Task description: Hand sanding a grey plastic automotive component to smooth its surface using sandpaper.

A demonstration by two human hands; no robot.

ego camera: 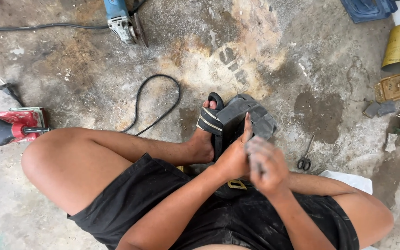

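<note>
Piece: one dark, curved plastic panel (248,118), propped over the person's lap and against the sandalled foot (204,132) on the concrete floor (265,55).
Left hand (234,157): presses flat on the panel's edge, forefinger stretched along it.
Right hand (265,166): blurred, closed around something small; what, cannot be told.
Handling: likely light, stiff, a little springy; best gripped by its rims.
Count: one angle grinder (123,21), one red sander (10,127), one pair of scissors (305,157).

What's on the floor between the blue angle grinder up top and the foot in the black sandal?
In the head view, a looped black cable lies on the stained concrete floor between the blue angle grinder and the sandalled foot.
</note>
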